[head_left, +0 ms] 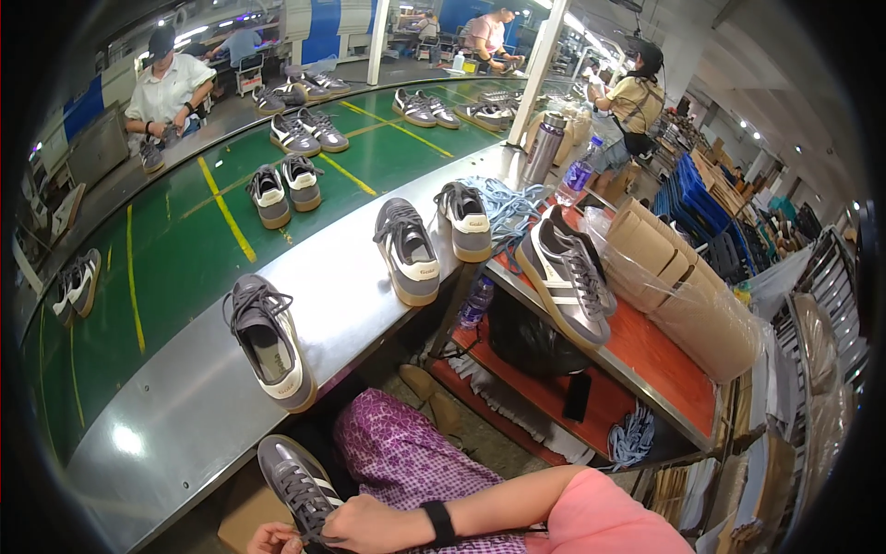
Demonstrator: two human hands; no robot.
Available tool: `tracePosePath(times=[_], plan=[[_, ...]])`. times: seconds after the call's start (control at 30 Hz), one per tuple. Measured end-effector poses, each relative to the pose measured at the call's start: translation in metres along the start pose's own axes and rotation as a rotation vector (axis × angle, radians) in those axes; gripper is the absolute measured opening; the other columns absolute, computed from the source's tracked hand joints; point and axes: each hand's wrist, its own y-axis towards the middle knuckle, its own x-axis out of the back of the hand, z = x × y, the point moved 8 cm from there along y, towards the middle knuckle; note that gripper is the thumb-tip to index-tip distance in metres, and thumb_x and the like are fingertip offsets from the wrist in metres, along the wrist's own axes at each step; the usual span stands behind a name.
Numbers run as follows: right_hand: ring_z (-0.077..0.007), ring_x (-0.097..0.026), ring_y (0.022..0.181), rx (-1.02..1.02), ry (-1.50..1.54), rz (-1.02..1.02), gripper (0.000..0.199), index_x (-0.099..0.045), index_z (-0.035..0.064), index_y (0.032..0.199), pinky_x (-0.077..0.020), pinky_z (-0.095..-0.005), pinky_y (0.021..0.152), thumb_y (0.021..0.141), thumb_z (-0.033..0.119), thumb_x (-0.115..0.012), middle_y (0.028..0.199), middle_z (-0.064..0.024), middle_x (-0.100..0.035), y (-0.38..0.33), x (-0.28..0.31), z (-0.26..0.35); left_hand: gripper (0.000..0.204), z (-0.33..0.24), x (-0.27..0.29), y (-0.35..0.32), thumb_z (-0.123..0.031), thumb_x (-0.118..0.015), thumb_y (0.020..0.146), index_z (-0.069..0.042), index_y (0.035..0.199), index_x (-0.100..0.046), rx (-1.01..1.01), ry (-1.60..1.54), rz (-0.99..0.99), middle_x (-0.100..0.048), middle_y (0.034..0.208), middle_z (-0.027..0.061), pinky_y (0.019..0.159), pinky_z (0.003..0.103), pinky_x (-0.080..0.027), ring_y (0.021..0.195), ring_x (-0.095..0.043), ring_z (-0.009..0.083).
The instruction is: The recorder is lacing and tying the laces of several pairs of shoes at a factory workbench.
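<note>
A grey sneaker [300, 480] with pale stripes and dark laces is tilted at the lower edge, close to my lap. My right hand [367, 524] is closed over its lacing, fingers bent round a shoelace. Partly cut off by the lower edge, my left hand [274, 537] is closed with its fingertips pinched at the lace beside the shoe. The lace ends are mostly hidden by the fingers. Just beyond, a matching sneaker [270, 343] with loose laces rests on the metal ledge [185, 406]. Two more, a near sneaker [406, 249] and a farther sneaker [466, 222], stand farther right along it.
A green conveyor belt [175, 268] carries several sneaker pairs beyond the ledge. On the red shelf [664, 369] to the right are a sneaker pair [565, 277], brown cardboard rolls [683, 286] and blue laces [503, 212]. A steel flask [544, 148] and bottle [577, 171] stand behind. Other people work farther off.
</note>
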Motion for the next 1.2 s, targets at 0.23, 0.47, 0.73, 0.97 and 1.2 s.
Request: tracePosePath(times=[0.23,0.47,0.73,0.97,1.2], plan=[[-0.0132,-0.060,0.079,0.005,1.159,-0.092,0.022,-0.067,-0.0058,0.100,-0.0458,-0.0281,0.070,0.092,0.013,-0.059,0.087,-0.0094,-0.067,-0.006,0.146,0.036,0.038,-0.020,-0.006,-0.004,-0.006,-0.067,0.086,-0.003,0.121,-0.054,-0.233,0.231,-0.046,-0.057,0.112,0.0072,0.090,0.031,-0.043,0.105,-0.054,0.0183],[-0.0140,-0.059,0.080,-0.247,1.240,0.098,0.024,-0.063,-0.0025,0.108,-0.0462,-0.0282,0.075,0.094,0.016,-0.060,0.092,-0.0108,-0.066,-0.007,0.115,0.026,0.020,-0.064,-0.091,-0.026,-0.004,-0.054,0.090,-0.002,0.109,-0.061,-0.484,0.453,0.544,-0.063,0.096,0.0158,0.077,0.037,-0.048,0.086,-0.061,0.0289],[-0.0277,-0.063,0.067,-0.542,0.472,0.358,0.051,-0.060,0.0000,0.077,-0.0492,-0.0401,0.060,0.096,0.046,-0.047,0.069,-0.0157,-0.063,-0.018,0.028,-0.032,0.014,-0.087,-0.118,-0.047,-0.012,-0.062,0.084,0.000,0.091,-0.062,-0.619,0.773,0.558,-0.061,0.081,0.0173,0.072,0.044,-0.046,0.079,-0.058,0.0374],[-0.0063,-0.055,0.064,-0.523,1.328,0.193,0.018,-0.056,0.0030,0.097,-0.0449,-0.0232,0.053,0.092,0.020,-0.050,0.071,0.0013,-0.053,-0.001,0.007,-0.007,0.015,-0.125,-0.100,-0.070,-0.009,-0.065,0.078,-0.001,0.090,-0.065,-0.936,0.702,0.362,-0.061,0.096,0.0174,0.079,0.041,-0.047,0.085,-0.059,0.0331],[-0.0317,-0.061,0.071,0.134,0.669,0.441,0.028,-0.062,-0.0023,0.086,-0.0473,-0.0424,0.066,0.094,0.024,-0.053,0.077,-0.0213,-0.063,-0.031,-0.003,0.074,0.039,-0.058,-0.071,-0.046,-0.024,-0.038,0.102,0.004,0.125,-0.054,-0.073,0.484,0.474,-0.060,0.114,0.0170,0.093,0.036,-0.042,0.106,-0.055,0.0273]])
